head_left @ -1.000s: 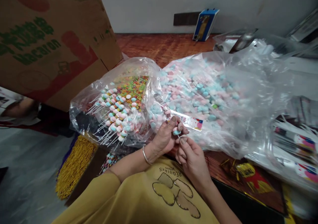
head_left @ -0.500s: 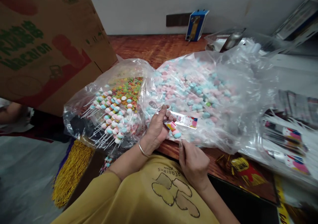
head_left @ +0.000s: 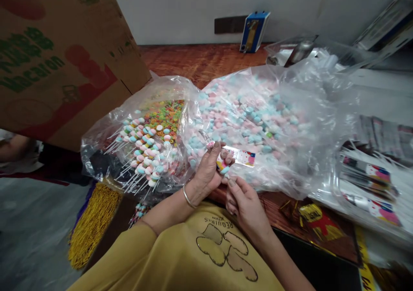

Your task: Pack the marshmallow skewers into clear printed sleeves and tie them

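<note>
My left hand point(head_left: 209, 170) is closed around a marshmallow skewer point(head_left: 225, 169) with blue, yellow and pink pieces, inside a clear printed wrapper point(head_left: 204, 137) whose upper end sticks out past the thumb. At the skewer's lower end, my right hand point(head_left: 243, 198) pinches with thumb and fingers; the stick itself is hidden there. Just beyond my left hand, a flat printed wrapper point(head_left: 245, 156) lies on a large clear bag of pink and blue marshmallows point(head_left: 254, 114). To the left, a pile of finished marshmallow skewers point(head_left: 146, 153) rests on a bag of colourful cereal rings point(head_left: 169, 114).
A large cardboard box point(head_left: 64, 63) stands at the left, with another person's arm point(head_left: 14, 148) below it. More printed wrappers point(head_left: 371, 170) lie at the right. A blue device point(head_left: 254, 32) stands by the wall. Gold-and-red foil packaging point(head_left: 319, 222) sits near the table's front edge.
My right hand has moved up and left, and its fingertips now meet the skewer's lower end. The left hand has shifted slightly right, tilting the wrapper.
</note>
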`<state>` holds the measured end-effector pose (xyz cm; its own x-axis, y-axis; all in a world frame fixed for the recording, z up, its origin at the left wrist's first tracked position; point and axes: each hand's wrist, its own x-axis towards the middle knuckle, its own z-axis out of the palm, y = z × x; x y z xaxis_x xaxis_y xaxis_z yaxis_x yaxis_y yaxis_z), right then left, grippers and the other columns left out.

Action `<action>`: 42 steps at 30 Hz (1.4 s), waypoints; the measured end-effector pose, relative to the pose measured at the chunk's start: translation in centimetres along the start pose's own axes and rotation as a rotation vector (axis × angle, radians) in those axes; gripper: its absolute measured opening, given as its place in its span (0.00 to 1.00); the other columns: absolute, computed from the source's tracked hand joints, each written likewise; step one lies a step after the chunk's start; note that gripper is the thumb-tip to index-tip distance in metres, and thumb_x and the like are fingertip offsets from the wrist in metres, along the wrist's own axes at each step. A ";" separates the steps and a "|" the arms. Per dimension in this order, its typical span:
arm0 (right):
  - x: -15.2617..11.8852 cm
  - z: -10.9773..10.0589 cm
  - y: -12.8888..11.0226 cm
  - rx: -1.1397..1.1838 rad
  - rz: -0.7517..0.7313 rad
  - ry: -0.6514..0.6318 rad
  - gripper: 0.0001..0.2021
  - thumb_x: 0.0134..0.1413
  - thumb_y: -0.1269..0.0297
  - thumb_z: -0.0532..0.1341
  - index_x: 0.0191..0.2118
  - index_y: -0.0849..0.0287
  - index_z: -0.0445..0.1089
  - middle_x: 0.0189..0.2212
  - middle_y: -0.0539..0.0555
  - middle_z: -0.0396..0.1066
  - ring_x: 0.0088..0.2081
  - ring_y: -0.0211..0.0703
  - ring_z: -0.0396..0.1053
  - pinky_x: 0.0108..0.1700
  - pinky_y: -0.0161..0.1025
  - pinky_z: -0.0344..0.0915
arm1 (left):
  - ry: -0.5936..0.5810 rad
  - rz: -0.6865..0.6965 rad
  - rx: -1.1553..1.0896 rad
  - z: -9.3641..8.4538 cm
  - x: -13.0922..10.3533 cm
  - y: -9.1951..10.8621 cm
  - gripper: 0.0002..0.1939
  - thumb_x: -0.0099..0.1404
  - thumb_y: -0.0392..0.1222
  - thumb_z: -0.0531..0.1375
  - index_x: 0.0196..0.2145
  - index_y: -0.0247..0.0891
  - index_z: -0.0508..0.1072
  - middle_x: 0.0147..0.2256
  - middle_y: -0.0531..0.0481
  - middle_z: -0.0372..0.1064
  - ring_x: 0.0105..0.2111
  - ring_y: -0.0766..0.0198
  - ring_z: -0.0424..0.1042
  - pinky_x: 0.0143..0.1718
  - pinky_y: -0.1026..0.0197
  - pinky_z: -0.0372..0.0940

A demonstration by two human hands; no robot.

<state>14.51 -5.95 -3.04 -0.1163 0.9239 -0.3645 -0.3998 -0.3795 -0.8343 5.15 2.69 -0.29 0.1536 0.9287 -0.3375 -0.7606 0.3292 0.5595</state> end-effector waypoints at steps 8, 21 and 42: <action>-0.6 -1.1 0.8 -0.227 -0.155 0.083 0.19 0.61 0.45 0.63 0.33 0.58 0.71 0.16 0.42 0.52 0.19 0.31 0.47 0.20 0.32 0.44 | -0.029 0.080 0.011 -0.9 1.1 1.3 0.25 0.47 0.48 0.78 0.39 0.37 0.75 0.25 0.58 0.67 0.24 0.70 0.70 0.29 0.66 0.66; -0.8 -1.2 1.1 0.099 0.017 -0.059 0.18 0.61 0.48 0.64 0.35 0.61 0.75 0.11 0.38 0.49 0.14 0.28 0.43 0.18 0.30 0.44 | 0.086 -0.142 -0.309 -0.4 1.7 1.7 0.20 0.59 0.51 0.72 0.31 0.35 0.68 0.20 0.63 0.53 0.16 0.79 0.56 0.19 0.75 0.58; 0.2 -2.0 1.6 -1.230 -0.856 0.397 0.13 0.70 0.63 0.55 0.47 0.64 0.75 0.31 0.56 0.79 0.25 0.40 0.69 0.30 0.35 0.58 | 0.088 -0.082 -0.149 0.1 0.4 -0.5 0.19 0.61 0.49 0.71 0.31 0.36 0.68 0.21 0.61 0.57 0.20 0.74 0.60 0.30 0.67 0.66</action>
<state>15.67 -6.48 -5.32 0.0690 0.8822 0.4658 0.7722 0.2484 -0.5849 5.67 2.92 -0.68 0.1685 0.8791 -0.4459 -0.8338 0.3684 0.4113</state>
